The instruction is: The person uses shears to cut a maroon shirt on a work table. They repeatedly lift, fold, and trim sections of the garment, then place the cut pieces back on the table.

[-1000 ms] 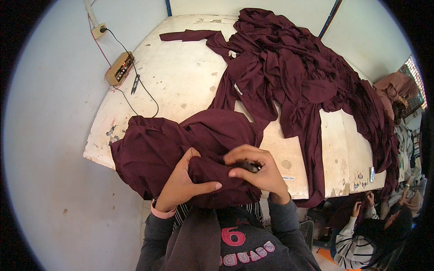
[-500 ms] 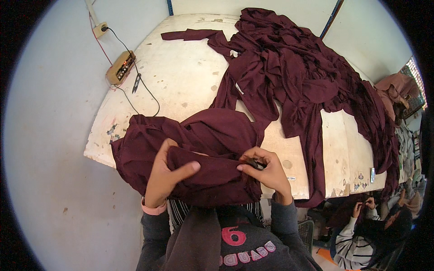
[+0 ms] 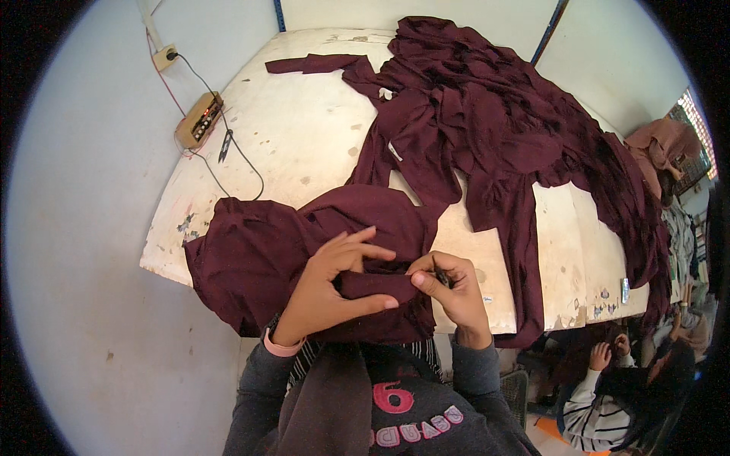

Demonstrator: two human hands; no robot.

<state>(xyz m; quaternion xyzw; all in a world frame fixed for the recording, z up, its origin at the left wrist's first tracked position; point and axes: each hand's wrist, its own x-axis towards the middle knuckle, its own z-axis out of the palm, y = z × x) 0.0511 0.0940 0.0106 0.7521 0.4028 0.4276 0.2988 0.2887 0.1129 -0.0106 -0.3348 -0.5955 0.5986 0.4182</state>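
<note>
A maroon garment point(image 3: 258, 251) lies bunched at the table's near edge, part of it hanging toward my lap. My left hand point(image 3: 323, 292) is over it with the fingers stretched out and the thumb apart, a fold of the cloth lying between them. Thumb and fingertips of my right hand point(image 3: 456, 296) pinch the right end of that fold. A small dark tool point(image 3: 441, 275), perhaps thread snips, is tucked among the right fingers; most of it is hidden.
A large heap of maroon garments point(image 3: 487, 114) covers the table's far and right side. Black thread snips point(image 3: 226, 144) lie by a brown box with a cable point(image 3: 199, 121) at left. A white wall point(image 3: 84, 228) bounds the left. Another person in a striped sleeve point(image 3: 593, 410) sits at lower right.
My left hand has moved right along the fold, its fingers now reaching toward my right hand. My right hand keeps its pinch on the cloth. The view has shifted slightly.
</note>
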